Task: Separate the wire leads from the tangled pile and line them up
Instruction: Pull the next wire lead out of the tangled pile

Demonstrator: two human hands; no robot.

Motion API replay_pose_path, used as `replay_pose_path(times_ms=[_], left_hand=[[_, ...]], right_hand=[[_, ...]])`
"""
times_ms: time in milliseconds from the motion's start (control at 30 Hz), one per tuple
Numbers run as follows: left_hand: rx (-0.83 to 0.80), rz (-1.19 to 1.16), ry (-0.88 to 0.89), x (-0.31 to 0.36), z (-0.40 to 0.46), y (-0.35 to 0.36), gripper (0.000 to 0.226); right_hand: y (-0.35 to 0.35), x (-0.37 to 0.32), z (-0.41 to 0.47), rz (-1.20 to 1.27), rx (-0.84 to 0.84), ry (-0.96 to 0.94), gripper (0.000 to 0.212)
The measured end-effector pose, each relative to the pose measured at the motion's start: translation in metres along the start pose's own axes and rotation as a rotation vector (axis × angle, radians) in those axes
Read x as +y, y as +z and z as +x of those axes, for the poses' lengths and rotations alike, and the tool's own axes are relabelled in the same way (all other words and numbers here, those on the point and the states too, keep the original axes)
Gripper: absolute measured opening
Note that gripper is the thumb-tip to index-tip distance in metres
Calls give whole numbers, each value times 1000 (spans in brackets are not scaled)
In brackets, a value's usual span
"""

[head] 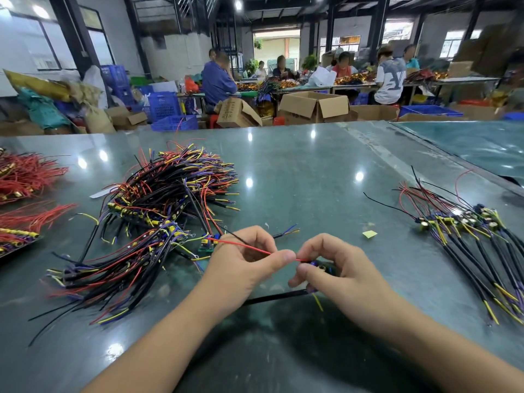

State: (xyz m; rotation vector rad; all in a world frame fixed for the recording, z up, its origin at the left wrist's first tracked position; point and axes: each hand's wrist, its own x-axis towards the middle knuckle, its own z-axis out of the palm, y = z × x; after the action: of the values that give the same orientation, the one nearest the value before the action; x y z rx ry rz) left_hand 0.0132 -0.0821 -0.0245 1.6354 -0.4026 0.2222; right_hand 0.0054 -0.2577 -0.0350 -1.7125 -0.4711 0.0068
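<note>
— at the near middle of the table, what are the hands doing?
— left hand [246, 259] has thumb and forefinger pinched together on a thin red wire [241, 244]. right hand [334, 268] sits just beside it, fingers curled round a small component [320, 266] with blue and yellow on it, where that red wire ends.
— anything else on that piece?
— a black lead [272, 297] runs under both hands toward the left, and a yellow tip [318, 302] pokes out below the right hand.
— and the far end of the red wire?
— it runs up and left to a small green board [205, 245] lying at the edge of the tangled pile [158, 211].
— where does the pile sit?
— to the left of the hands on the green table [312, 171], a heap of black, red, yellow and blue leads, part piled high, part spilled toward the near edge.
— any sorted ones?
— on the right, well apart from the hands, a laid-out row [470, 239] lies roughly parallel, black leads with yellow tips pointing toward the near right.
— further out?
— red bundles [25, 177] at the far left edge, a yellow scrap [369, 234] between the hands and the row. beyond the table, cardboard boxes [313, 106], blue crates [167, 109], and people seated at another bench.
</note>
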Motion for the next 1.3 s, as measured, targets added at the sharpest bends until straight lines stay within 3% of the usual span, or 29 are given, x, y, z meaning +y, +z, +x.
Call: replay_pose_path(times_ms=[267, 433, 567, 767, 1000, 1167, 1300], left_hand=[[9, 121, -6, -2, 0, -4, 43], [120, -67, -106, -1, 5, -5, 41], [224, -174, -144, 0, 7, -5, 44], [345, -207, -175, 3, 10, -7, 54], [354, -148, -187, 2, 10, -11, 56], [310, 55, -149, -6, 12, -13, 48], [261, -32, -156, -4, 10, -10, 42]], right_hand=[[-2, -2, 0, 82, 1, 11, 18], [-6, -2, 3, 181, 134, 58, 24], [-15, -1, 5, 218, 140, 92, 14], [-16, 4, 7, 210, 107, 51, 22], [-21, 16, 10, 50, 134, 70, 37], [-23, 20, 12, 10, 226, 56, 42], [-23, 21, 11, -250, 248, -23, 46]])
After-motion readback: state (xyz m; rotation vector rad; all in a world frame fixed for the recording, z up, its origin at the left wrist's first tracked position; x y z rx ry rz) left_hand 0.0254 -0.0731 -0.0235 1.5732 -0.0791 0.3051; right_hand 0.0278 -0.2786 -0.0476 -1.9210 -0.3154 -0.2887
